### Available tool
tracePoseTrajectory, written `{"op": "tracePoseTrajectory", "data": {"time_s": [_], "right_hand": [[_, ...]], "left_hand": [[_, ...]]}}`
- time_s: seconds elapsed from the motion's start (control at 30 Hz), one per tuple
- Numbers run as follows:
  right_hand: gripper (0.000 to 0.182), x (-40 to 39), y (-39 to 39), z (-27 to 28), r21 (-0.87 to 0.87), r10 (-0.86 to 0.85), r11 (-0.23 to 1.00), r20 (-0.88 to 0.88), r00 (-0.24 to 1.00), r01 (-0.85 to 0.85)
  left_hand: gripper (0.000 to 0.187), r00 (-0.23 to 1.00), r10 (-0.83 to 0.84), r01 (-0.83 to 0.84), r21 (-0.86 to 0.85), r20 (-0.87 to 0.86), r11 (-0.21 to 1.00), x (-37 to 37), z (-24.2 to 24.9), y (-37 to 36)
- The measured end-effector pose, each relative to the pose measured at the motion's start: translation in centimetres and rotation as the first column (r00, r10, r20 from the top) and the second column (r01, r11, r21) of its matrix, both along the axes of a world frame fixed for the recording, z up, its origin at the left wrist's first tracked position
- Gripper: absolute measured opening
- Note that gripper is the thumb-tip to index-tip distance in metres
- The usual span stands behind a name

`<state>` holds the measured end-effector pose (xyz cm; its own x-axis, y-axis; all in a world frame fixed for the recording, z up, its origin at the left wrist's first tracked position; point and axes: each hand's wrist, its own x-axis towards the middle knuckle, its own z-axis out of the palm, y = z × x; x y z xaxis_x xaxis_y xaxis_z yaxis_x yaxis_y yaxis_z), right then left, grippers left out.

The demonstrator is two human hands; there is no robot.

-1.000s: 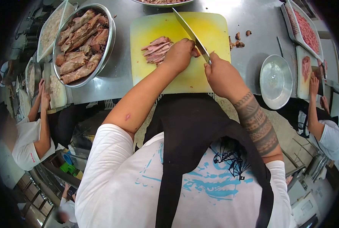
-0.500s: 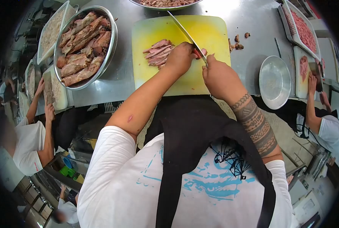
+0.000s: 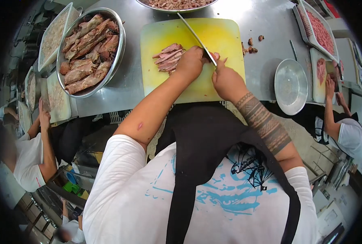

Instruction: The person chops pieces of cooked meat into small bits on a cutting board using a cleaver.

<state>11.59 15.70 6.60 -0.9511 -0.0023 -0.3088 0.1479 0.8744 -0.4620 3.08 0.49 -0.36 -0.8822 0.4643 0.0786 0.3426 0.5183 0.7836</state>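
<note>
On a yellow cutting board (image 3: pixel 225 36), my right hand (image 3: pixel 228 81) is wrapped round the handle of a long knife (image 3: pixel 195 36). Its blade points up and to the left, towards the far side of the board. My left hand (image 3: pixel 191 63) has its fingers curled over a piece of cooked meat, pressing it down beside the blade. That piece is mostly hidden, with a pinkish bit showing past the knife. Just left of my left hand lies a pile of sliced meat (image 3: pixel 167 56).
A metal bowl (image 3: pixel 122 51) at left holds several large cooked meat pieces. Farther off stands a bowl of chopped meat (image 3: pixel 177 9). To the right are small scraps (image 3: pixel 251 49), a metal dish (image 3: pixel 291 87) and a basket of red meat (image 3: pixel 321 32). Co-workers stand on both sides.
My right hand and the knife handle have shifted slightly left and down, and the blade stands closer to my left fingers. My left hand stays nearly in place.
</note>
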Motion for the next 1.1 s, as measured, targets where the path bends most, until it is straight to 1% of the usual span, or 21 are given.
{"op": "tracePoseTrajectory", "data": {"time_s": [0.03,0.17,0.23,0.27,0.33,0.37,0.43,0.47,0.53,0.57,0.6,0.67,0.7,0.77,0.8,0.87,0.9,0.97,1.0,1.07,1.1], "right_hand": [[0.036,-0.4,0.0,-0.4,-0.001,-0.001,1.0,-0.012,1.0,0.001],[0.033,-0.6,0.0,-0.2,0.009,-0.023,1.0,-0.017,1.0,0.023],[0.033,-0.1,0.0,-0.2,0.011,-0.023,1.0,-0.011,1.0,0.023],[0.032,-0.1,0.2,-0.1,0.004,-0.023,1.0,-0.026,0.999,0.023],[0.031,0.1,0.3,0.8,-0.003,-0.027,1.0,-0.046,0.999,0.027],[0.029,0.6,0.6,1.4,-0.049,-0.065,0.997,-0.064,0.996,0.061],[0.028,2.2,1.2,3.6,-0.096,-0.11,0.99,-0.068,0.992,0.103],[0.026,2.8,1.6,5.0,-0.109,-0.137,0.986,-0.083,0.987,0.128],[0.025,4.0,2.6,5.9,-0.126,-0.171,0.979,-0.097,0.98,0.159],[0.024,4.5,3.2,6.0,-0.192,-0.239,0.956,-0.074,0.968,0.222],[0.023,4.8,3.9,6.1,-0.256,-0.305,0.924,-0.048,0.951,0.283],[0.023,5.8,5.5,4.5,-0.3,-0.341,0.902,-0.05,0.939,0.312],[0.024,6.3,6.1,3.5,-0.342,-0.369,0.88,-0.05,0.928,0.331],[0.022,7.0,6.9,1.9,-0.361,-0.385,0.862,-0.012,0.923,0.355],[0.02,7.1,6.9,1.8,-0.374,-0.393,0.849,0.024,0.919,0.372],[0.023,7.3,6.7,1.9,-0.383,-0.412,0.834,0.048,0.91,0.398],[0.027,7.2,6.5,2.2,-0.386,-0.422,0.823,0.072,0.904,0.416],[0.027,7.2,6.1,2.4,-0.422,-0.425,0.804,0.085,0.901,0.419],[0.027,7.1,5.8,2.5,-0.449,-0.423,0.789,0.1,0.901,0.42],[0.027,6.5,5.3,3.3,-0.446,-0.403,0.801,0.091,0.91,0.399],[0.027,6.3,5.3,3.4,-0.435,-0.379,0.819,0.081,0.922,0.375]], "left_hand": [[0.025,0.999,-0.004,0.005,0.027,-0.05,1.0,-0.7,-0.1,0.0],[0.021,0.996,-0.033,0.028,-0.049,-0.088,0.998,-1.4,0.4,0.1],[0.015,1.0,0.008,-0.007,-0.064,0.015,0.998,-1.0,1.0,0.1],[0.015,1.0,0.007,-0.007,-0.064,0.006,0.998,-1.1,1.1,0.0],[0.019,0.999,-0.029,0.027,-0.098,-0.023,0.995,-1.3,0.7,-0.2],[0.019,0.999,-0.031,0.028,-0.098,-0.027,0.995,-1.6,0.5,-0.2],[0.038,0.994,-0.053,0.041,-0.118,-0.099,0.992,-1.6,0.1,-0.1],[0.038,0.993,-0.059,0.047,-0.118,-0.098,0.992,-1.9,0.1,0.0],[0.051,0.885,-0.288,0.201,-0.258,-0.366,0.945,-2.6,0.9,-0.1],[0.057,0.876,-0.38,0.281,-0.328,-0.296,0.902,-3.1,1.4,0.0],[0.057,0.873,-0.388,0.288,-0.33,-0.297,0.899,-3.7,1.9,0.2],[0.051,0.81,-0.576,0.516,-0.336,-0.109,0.788,-4.8,2.4,0.7],[0.051,0.805,-0.584,0.522,-0.341,-0.108,0.782,-5.3,2.0,1.1],[0.043,0.682,-0.713,0.586,-0.462,-0.161,0.665,-5.8,0.8,1.7],[0.043,0.675,-0.721,0.592,-0.467,-0.157,0.657,-5.8,1.5,2.0],[0.034,0.749,-0.661,0.599,-0.481,0.054,0.64,-5.6,3.0,2.7],[0.034,0.745,-0.664,0.601,-0.487,0.056,0.633,-5.0,3.0,2.8],[0.023,0.884,-0.447,0.362,-0.402,-0.139,0.841,-3.4,2.6,2.7],[0.023,0.881,-0.452,0.365,-0.409,-0.139,0.836,-2.8,2.0,2.9],[0.02,0.983,-0.182,0.174,-0.248,-0.011,0.953,-1.6,0.9,3.5],[0.02,0.983,-0.182,0.173,-0.253,-0.012,0.952,-0.8,1.4,3.7]]}}
